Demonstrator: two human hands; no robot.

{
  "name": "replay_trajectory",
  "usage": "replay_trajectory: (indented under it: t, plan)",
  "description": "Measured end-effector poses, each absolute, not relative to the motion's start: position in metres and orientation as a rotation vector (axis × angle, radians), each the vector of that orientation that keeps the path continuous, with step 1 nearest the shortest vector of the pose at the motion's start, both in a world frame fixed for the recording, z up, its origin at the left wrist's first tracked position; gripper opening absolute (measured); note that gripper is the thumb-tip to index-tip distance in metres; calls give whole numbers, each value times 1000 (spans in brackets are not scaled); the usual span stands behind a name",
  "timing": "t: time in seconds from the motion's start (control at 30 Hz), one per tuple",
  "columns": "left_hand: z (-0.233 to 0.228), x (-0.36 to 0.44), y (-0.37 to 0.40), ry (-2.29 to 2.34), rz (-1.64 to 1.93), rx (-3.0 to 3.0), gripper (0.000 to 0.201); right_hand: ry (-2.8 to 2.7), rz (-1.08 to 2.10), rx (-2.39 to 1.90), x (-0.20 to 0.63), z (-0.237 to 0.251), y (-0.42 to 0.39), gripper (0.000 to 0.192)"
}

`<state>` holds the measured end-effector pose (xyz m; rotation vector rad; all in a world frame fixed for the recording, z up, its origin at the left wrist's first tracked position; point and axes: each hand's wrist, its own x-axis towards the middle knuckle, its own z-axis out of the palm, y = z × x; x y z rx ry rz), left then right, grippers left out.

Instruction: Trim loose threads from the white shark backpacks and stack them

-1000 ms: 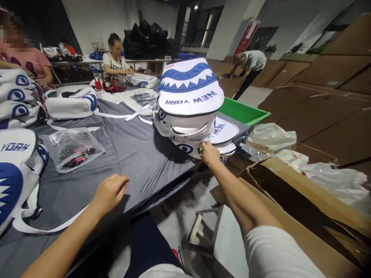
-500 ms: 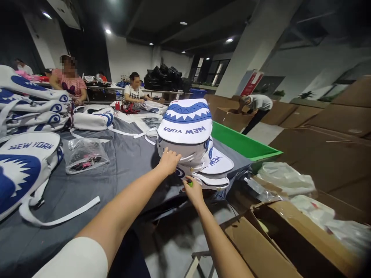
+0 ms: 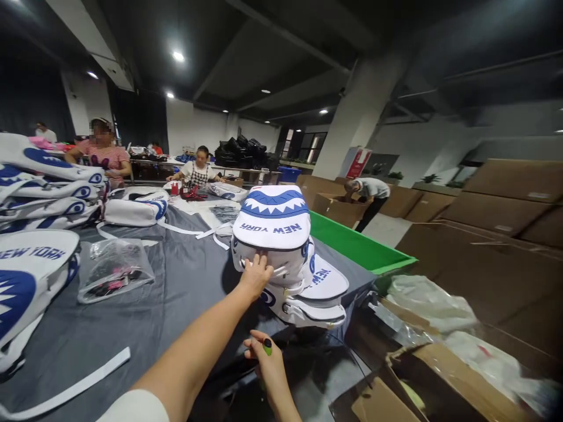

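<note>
Right now the left hand [image 3: 255, 274] is pressing against the side of the top backpack [image 3: 275, 225] in a short stack of white-and-blue "NEW YORK" bags, fingers spread and laid flat on the fabric rather than curled around anything; it seems to be steadying the stack, which is sitting close to the table's near edge at about 12 o'clock from the person. Below it, toward 6 o'clock, the right hand [image 3: 266, 360] is hovering off the table edge with its fingers loosely curled around a small green-tipped tool [image 3: 267, 347], likely a marker or clipper, though it is too small to tell. The lower bags [image 3: 314, 296] are lying flatter, flaps splaying toward 3 o'clock. The grey table cover [image 3: 185, 293] is carrying a clear plastic pouch [image 3: 115, 269] at 10 o'clock and more finished bags [image 3: 30, 275] piled at 9 o'clock. A green bin [image 3: 360, 246] is standing at 2 o'clock, and open cardboard boxes [image 3: 440, 375] with plastic wrapping are waiting at 4 o'clock. Other people are working at far tables around 11 o'clock.
</note>
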<state>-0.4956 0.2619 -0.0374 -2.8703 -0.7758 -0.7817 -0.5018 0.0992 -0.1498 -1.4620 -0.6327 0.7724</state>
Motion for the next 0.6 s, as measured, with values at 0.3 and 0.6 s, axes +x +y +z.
replay_trajectory:
  t: [0.3,0.6]
  plan:
    - [86,-626,256,-953,-1461,-2810,9,-553,552,-1252,-473,-72,170,90]
    - [-54,-894,58,-2231,-2616,-1758,25,-1317,50,-1526,-571,-44,152,76]
